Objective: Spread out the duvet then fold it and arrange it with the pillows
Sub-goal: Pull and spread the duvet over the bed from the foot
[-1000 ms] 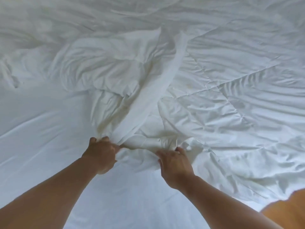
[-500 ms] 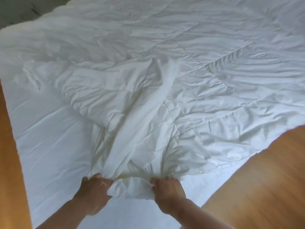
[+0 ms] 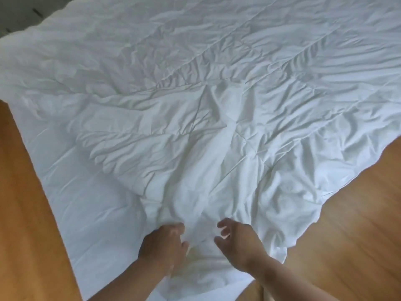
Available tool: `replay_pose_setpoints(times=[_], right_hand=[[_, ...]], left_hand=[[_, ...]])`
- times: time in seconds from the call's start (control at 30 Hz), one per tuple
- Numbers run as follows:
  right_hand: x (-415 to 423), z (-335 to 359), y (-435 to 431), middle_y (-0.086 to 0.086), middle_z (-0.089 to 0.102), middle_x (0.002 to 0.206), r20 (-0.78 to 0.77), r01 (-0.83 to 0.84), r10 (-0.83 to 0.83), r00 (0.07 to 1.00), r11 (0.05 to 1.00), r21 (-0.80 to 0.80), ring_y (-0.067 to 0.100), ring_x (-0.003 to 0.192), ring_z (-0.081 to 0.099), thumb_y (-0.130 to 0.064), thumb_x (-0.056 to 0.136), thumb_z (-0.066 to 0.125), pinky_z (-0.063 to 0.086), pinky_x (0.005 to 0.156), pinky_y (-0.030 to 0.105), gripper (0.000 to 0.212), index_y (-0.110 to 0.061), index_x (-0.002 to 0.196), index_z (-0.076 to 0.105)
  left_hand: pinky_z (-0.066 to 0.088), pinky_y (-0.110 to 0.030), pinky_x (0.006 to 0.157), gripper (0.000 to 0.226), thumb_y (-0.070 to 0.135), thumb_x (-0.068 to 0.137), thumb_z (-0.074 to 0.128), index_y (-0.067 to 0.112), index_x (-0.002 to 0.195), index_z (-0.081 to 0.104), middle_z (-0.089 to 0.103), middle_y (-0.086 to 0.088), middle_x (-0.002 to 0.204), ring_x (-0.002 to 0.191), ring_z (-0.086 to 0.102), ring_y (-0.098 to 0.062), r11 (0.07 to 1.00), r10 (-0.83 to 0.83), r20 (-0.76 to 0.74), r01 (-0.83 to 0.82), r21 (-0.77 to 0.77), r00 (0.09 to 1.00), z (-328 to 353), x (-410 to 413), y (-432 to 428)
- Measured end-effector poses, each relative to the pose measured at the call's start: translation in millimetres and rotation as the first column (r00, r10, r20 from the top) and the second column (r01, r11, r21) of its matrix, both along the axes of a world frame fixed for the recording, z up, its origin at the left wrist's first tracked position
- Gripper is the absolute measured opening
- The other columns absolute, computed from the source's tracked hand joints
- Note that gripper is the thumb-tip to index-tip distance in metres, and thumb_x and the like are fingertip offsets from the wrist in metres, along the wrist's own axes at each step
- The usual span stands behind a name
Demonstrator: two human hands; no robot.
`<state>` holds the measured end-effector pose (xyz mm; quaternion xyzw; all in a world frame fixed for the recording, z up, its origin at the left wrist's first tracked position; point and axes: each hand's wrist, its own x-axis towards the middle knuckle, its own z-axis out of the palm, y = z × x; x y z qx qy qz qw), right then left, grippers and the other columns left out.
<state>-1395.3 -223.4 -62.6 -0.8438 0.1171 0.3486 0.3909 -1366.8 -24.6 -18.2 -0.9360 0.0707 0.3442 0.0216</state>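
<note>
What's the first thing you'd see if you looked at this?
A big, wrinkly white duvet fills nearly the whole picture, with orange-brown wooden floor at both lower sides. At the bottom middle, the left hand and the open right hand reach to its near edge.

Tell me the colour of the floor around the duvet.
The floor is orange-brown wood grain; the head view shows it best.

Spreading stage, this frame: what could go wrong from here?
1. A bunched ridge runs up the duvet from the near edge; folding over it would likely give a lopsided stack.
2. The right hand is open, gripping nothing, while the left hand rests on the fabric; a one-sided tug could skew the duvet.
3. The duvet's right edge lies on the wooden floor and may pick up dirt.
</note>
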Motion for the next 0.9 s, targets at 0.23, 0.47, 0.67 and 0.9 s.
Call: replay_pose_setpoints(times=[0.23, 0.47, 0.67, 0.9], right_hand=[[101, -9, 76, 0.005, 0.060, 0.123, -0.089, 0.519, -0.512, 0.855, 0.844, 0.136, 0.025, 0.122, 0.057, -0.061, 0.083, 0.068, 0.045, 0.096, 0.029, 0.083, -0.016, 0.145, 0.036], [102, -58, 109, 0.004, 0.054, 0.081, 0.080, 0.465, -0.460, 0.884, 0.882, -0.069, 0.033, 0.085, 0.054, -0.022, 0.095, 0.049, 0.042, 0.070, 0.035, 0.035, -0.005, 0.123, 0.037], [37, -68, 120, -0.001, 0.052, 0.069, 0.168, 0.337, -0.323, 0.931, 0.940, -0.061, 0.027, 0.069, 0.050, -0.029, 0.093, 0.054, 0.035, 0.061, 0.034, 0.019, -0.016, 0.082, 0.043], [-85, -47, 177, 0.006, 0.061, 0.081, 0.098, 0.057, -0.061, 0.993, 0.998, 0.037, 0.030, 0.076, 0.058, -0.034, 0.080, 0.052, 0.034, 0.063, 0.026, 0.014, -0.021, 0.078, 0.046]], left_hand=[[0.043, -0.040, 0.103, 0.076, 0.066, 0.076, 0.065, 0.040, 0.142, 0.036, 0.044, 0.005, 0.138, 0.129, 0.042, -0.023, 0.992, 0.002, 0.032, 0.002, -0.126, 0.999, -35, 112, 25], [0.025, -0.043, 0.113, 0.077, 0.078, 0.080, 0.036, 0.055, 0.149, 0.009, 0.037, 0.010, 0.145, 0.138, 0.033, -0.019, 0.985, -0.141, -0.034, 0.137, -0.102, 0.989, -97, 63, 57], [0.024, -0.041, 0.111, 0.073, 0.082, 0.076, 0.040, 0.058, 0.142, 0.020, 0.035, 0.017, 0.138, 0.138, 0.030, -0.015, 0.966, -0.231, -0.063, 0.221, -0.136, 0.971, -85, 32, 81], [0.027, -0.036, 0.104, 0.069, 0.082, 0.074, 0.037, 0.057, 0.137, 0.032, 0.040, 0.020, 0.130, 0.133, 0.038, -0.009, 0.933, -0.355, -0.139, 0.340, -0.118, 0.925, -42, -73, 151]])
